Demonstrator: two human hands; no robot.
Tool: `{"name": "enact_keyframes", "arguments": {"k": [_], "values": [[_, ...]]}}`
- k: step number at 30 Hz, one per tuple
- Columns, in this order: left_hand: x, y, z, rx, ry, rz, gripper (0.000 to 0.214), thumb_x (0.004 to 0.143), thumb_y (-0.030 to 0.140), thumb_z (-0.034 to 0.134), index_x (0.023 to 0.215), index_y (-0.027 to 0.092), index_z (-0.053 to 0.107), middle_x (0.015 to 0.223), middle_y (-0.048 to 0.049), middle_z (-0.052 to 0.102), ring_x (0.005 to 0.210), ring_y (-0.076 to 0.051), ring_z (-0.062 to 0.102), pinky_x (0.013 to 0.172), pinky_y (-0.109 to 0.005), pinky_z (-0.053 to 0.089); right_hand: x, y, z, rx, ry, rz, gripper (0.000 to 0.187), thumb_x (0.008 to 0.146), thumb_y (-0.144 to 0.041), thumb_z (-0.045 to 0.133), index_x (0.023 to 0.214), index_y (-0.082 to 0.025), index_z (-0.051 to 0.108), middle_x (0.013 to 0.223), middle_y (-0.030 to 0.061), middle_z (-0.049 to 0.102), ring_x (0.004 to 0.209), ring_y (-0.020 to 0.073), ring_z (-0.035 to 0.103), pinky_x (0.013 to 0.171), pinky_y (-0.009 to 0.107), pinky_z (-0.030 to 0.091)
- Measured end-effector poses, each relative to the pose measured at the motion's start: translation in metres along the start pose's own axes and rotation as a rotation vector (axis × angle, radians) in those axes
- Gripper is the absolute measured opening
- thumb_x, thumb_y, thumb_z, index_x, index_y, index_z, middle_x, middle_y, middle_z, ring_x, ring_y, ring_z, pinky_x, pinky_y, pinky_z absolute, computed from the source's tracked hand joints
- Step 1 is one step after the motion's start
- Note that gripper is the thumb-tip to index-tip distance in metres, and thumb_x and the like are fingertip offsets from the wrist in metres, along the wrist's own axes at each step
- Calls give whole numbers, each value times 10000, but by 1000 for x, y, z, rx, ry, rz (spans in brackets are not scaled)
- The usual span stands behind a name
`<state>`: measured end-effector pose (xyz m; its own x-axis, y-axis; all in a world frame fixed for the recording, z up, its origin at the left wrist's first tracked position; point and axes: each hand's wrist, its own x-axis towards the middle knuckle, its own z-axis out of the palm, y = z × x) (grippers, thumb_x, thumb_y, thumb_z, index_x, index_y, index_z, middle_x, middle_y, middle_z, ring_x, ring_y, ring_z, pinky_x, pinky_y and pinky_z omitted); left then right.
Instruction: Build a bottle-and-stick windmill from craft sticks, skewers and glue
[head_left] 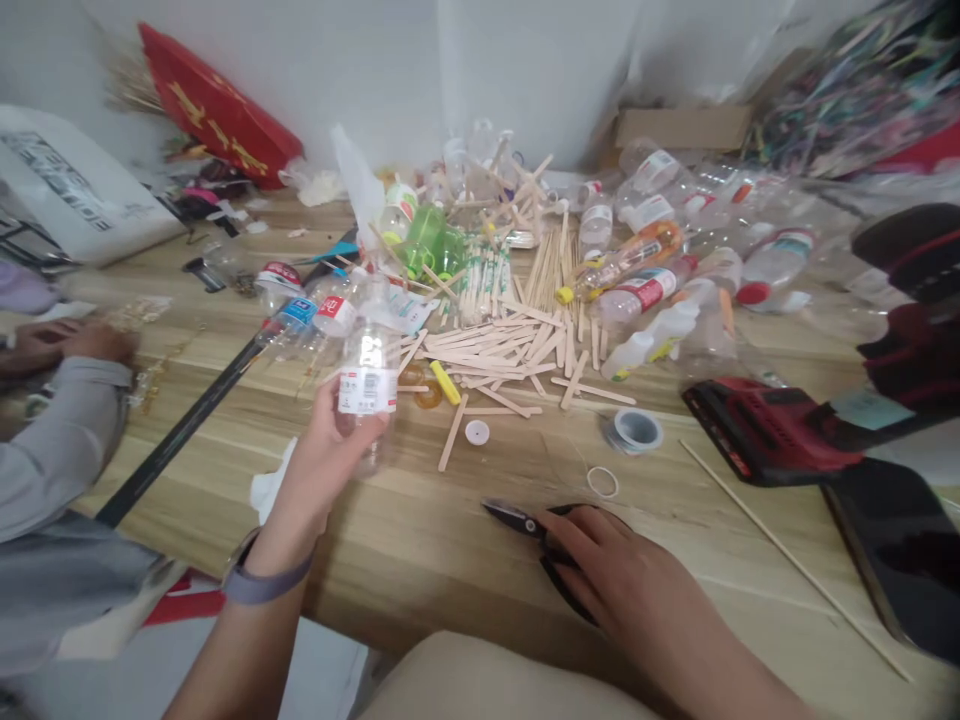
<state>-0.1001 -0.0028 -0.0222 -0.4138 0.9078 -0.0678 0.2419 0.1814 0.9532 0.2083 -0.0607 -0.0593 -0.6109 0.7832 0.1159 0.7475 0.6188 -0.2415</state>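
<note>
My left hand [324,462] is wrapped round a clear plastic bottle [367,385] with a white label, held upright just above the wooden table [420,540]. My right hand [611,570] lies on the table near its front edge, fingers closed over the handles of black scissors [517,519], whose blades point left. A white bottle cap [477,432] and a loose wooden stick [453,432] lie just past the bottle.
A heap of wooden sticks [510,340] and several plastic bottles [660,270] fill the middle and back. A red power tool [772,430], tape roll [634,430] and long thin stick [795,560] lie right. Another person's sleeve [52,450] is at left beside a black rod [187,425].
</note>
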Motion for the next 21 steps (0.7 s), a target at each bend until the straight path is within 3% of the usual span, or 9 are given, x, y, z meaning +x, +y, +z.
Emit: {"name": "enact_keyframes", "arguments": {"k": [4, 8, 13, 17, 19, 21], "values": [[4, -5, -5, 474, -7, 70, 710, 792, 421, 682, 1409, 201, 405, 1254, -128, 641, 1100, -312, 637, 957, -452, 474, 5, 2, 2, -11, -39, -34, 433, 793, -77, 631, 1208, -197, 627, 921, 59, 697, 744, 231, 718, 587, 328, 581], [7, -10, 2, 820, -2, 227, 616, 845, 380, 612, 1385, 150, 425, 1274, -175, 623, 1077, -329, 644, 880, -442, 513, 10, 1, 1, -24, -103, -45, 383, 796, -110, 678, 1164, -214, 654, 922, 57, 689, 735, 233, 707, 592, 336, 566], [8, -15, 10, 951, 33, 415, 516, 855, 343, 620, 1298, 104, 505, 1194, -208, 620, 1133, -381, 572, 941, -505, 464, 14, 3, -1, 34, -159, -55, 367, 828, -114, 653, 1179, -221, 645, 934, 57, 675, 781, 243, 690, 635, 357, 559], [-3, -7, 29, 972, 89, 733, 397, 929, 333, 549, 1252, 103, 529, 1224, -211, 570, 1190, -371, 488, 1008, -535, 403, 15, 10, -1, 129, -181, -53, 382, 860, -140, 622, 1232, -227, 619, 995, 71, 661, 875, 255, 677, 705, 379, 562], [-10, -2, 47, 966, -119, 818, 306, 974, 268, 482, 1241, 130, 542, 1210, -160, 597, 1124, -298, 540, 982, -455, 446, 15, 13, 0, 158, -187, -56, 369, 878, -167, 612, 1243, -222, 615, 1004, 78, 658, 876, 251, 673, 718, 380, 562], [-15, 0, 66, 977, -275, 864, 224, 956, 239, 541, 1163, 178, 602, 1122, -77, 651, 1054, -239, 578, 945, -368, 480, 14, 14, 2, 154, -185, -64, 370, 889, -180, 603, 1258, -210, 610, 1005, 87, 658, 874, 252, 671, 722, 383, 562]]}}
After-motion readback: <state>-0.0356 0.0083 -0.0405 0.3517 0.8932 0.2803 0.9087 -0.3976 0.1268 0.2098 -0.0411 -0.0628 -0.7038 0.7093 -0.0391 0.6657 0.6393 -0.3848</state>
